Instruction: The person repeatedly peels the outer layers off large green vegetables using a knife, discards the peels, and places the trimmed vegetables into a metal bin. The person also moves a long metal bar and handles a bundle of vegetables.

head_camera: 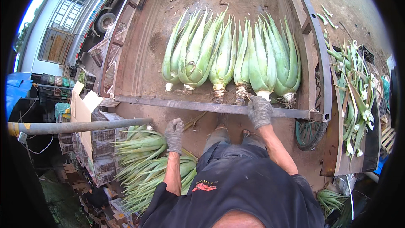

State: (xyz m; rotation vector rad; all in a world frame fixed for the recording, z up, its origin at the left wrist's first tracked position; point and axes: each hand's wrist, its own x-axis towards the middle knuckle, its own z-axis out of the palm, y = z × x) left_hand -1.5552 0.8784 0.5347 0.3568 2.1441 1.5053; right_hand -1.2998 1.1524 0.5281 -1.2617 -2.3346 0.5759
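Observation:
Several large aloe vera plants (pixel 196 57) lie in a row on the cart bed (pixel 142 53), leaf tips away from me and cut root ends near the metal end rail (pixel 190 105). My right hand (pixel 259 111), in a grey glove, rests at that rail close to the root end of an aloe plant (pixel 262 69); whether its fingers grip the rail or the plant is unclear. My left hand (pixel 174 135), also gloved, is curled with nothing visible in it, above the ground beside a pile of aloe plants (pixel 148 164).
A metal pole (pixel 85 126) juts in from the left, over an open cardboard box (pixel 82 114) and stacked crates (pixel 106 161). A spoked wheel (pixel 311 134) sits under the cart's right corner. Aloe leaves (pixel 356 101) fill a second cart at right.

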